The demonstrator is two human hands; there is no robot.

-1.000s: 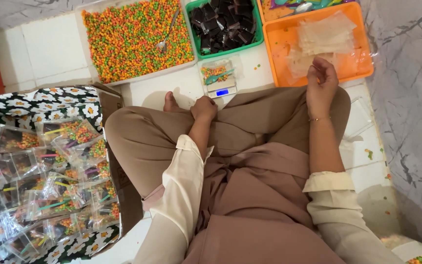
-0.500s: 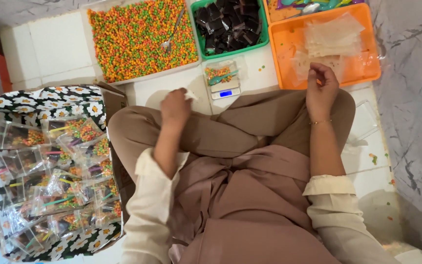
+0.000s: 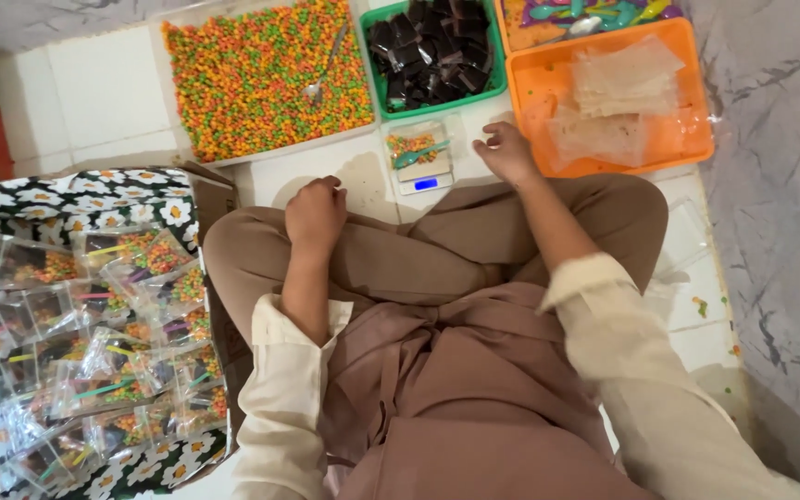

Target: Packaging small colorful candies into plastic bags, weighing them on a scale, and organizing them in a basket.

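Floor: white tiles (image 3: 94,93) under the seated person, with grey marble (image 3: 780,185) along the right edge.
Box: one flower-print box (image 3: 76,199) at far left, heaped with many small clear filled bags (image 3: 94,352), too many and too overlapped to count.
Trays: four in a row at the top. From the left, one white tray (image 3: 173,93) of orange, green and yellow candy with one metal spoon (image 3: 321,79) lying in it, one green tray (image 3: 372,83) of dark packets, one orange tray (image 3: 534,88) with a stack of empty clear bags (image 3: 622,83), and behind it one more tray (image 3: 511,28), cut by the frame.
Left hand: the left hand (image 3: 315,215) rests on the left knee, fingers curled into a loose fist; whether it grips anything cannot be told.
Scale: one small scale (image 3: 421,157) stands on the floor between the knees and the green tray, with one bag of candy (image 3: 411,143) on its plate.
Scoop: one teal scoop (image 3: 418,155) lies across the scale, its long axis running left to right and rising slightly to the right.
Right hand: the right hand (image 3: 508,153) hovers just right of the scale, fingers bent but slack, gripping nothing. The scoop's right end lies just left of the fingertips (image 3: 483,145), apart from them.
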